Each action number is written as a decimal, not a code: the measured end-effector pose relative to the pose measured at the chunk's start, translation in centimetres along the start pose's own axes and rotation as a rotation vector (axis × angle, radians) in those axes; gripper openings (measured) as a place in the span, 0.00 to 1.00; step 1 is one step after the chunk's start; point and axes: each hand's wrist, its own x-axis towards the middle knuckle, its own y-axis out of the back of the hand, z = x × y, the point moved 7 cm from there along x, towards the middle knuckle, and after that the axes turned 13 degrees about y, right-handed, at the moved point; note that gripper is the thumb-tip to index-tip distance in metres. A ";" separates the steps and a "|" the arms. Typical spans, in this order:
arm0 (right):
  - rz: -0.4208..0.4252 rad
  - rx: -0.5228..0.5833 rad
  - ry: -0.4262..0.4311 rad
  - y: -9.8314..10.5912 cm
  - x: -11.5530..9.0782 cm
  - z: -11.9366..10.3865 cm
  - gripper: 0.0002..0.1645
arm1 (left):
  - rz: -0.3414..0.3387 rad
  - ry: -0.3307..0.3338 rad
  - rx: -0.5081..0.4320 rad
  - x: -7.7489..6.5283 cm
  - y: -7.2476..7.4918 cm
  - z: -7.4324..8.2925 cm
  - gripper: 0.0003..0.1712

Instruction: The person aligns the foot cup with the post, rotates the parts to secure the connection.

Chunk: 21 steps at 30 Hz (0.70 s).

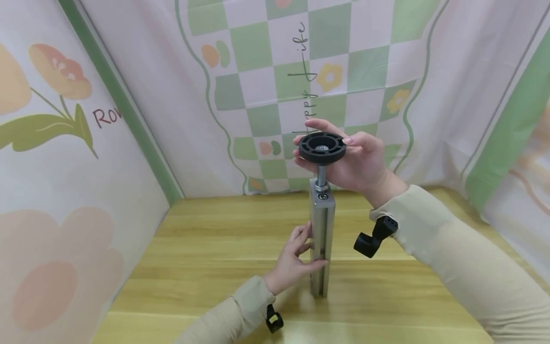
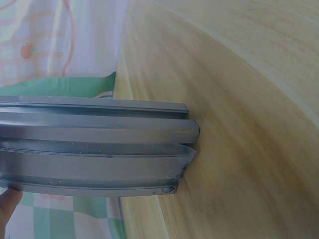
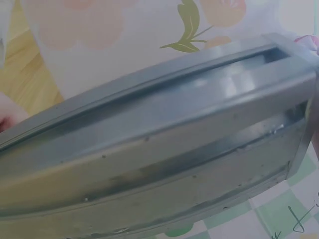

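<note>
A grey aluminium profile (image 1: 323,224) stands upright on the wooden table. An end plate (image 1: 323,199) with a screw caps it, and a threaded rod with a nut (image 1: 321,187) rises from there to a round black leveling foot (image 1: 322,156). My left hand (image 1: 289,267) grips the profile's lower half from the left, thumb across the near side. With thumb and fingers around its rim, my right hand (image 1: 358,160) holds the leveling foot. In the left wrist view the profile's grooved lower end (image 2: 99,132) meets the table; the right wrist view has its grooved sides (image 3: 164,134) close up.
The wooden table top (image 1: 206,248) spreads around the profile. Behind it hangs a green-and-white checked curtain (image 1: 251,86), with a flower-print panel (image 1: 51,191) at the left. A black wrist mount (image 1: 375,236) sits on the right sleeve, another (image 1: 274,319) on the left.
</note>
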 end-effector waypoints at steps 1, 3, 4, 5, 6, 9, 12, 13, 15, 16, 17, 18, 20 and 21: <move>0.008 -0.018 0.007 0.0 -0.1 0.0 0.33 | 0.001 0.001 -0.003 0.0 0.0 0.0 0.63; 0.023 -0.050 0.017 0.1 -0.2 -0.1 0.32 | 0.001 0.004 -0.008 0.0 0.0 0.0 0.63; 0.028 -0.068 0.022 0.1 -0.2 -0.1 0.32 | 0.001 0.005 -0.012 0.0 0.0 0.0 0.64; 0.033 -0.084 0.028 0.1 -0.3 -0.2 0.31 | 0.001 0.006 -0.014 0.0 0.0 0.0 0.64; 0.035 -0.100 0.035 0.1 -0.3 -0.2 0.31 | 0.001 0.005 -0.015 0.0 0.0 0.0 0.64; 0.036 -0.163 0.060 0.0 -0.4 -0.4 0.29 | 0.002 -0.002 -0.018 0.1 0.0 0.1 0.64; 0.028 -0.238 0.084 -0.3 -0.5 -0.6 0.27 | 0.004 -0.010 -0.018 0.1 0.0 0.2 0.65; 0.025 -0.260 0.090 -0.3 -0.5 -0.7 0.26 | 0.005 -0.015 -0.017 0.1 0.1 0.3 0.65; 0.017 -0.296 0.099 -0.5 -0.6 -0.8 0.25 | 0.006 -0.017 -0.015 0.1 0.1 0.3 0.66; 0.012 -0.316 0.106 -0.5 -0.7 -0.9 0.25 | 0.005 -0.017 -0.013 0.1 0.1 0.3 0.66; 0.009 -0.337 0.112 -0.5 -0.7 -0.9 0.24 | 0.004 -0.016 -0.010 0.1 0.1 0.3 0.66; 0.006 -0.362 0.119 -0.5 -0.8 -1.0 0.24 | 0.002 -0.015 -0.008 0.1 0.1 0.3 0.66; 0.004 -0.412 0.136 -0.5 -0.9 -1.2 0.23 | 0.000 -0.013 -0.005 0.0 0.0 0.3 0.65; 0.010 -0.444 0.145 -0.5 -0.9 -1.3 0.22 | -0.002 -0.010 -0.004 0.0 0.0 0.2 0.65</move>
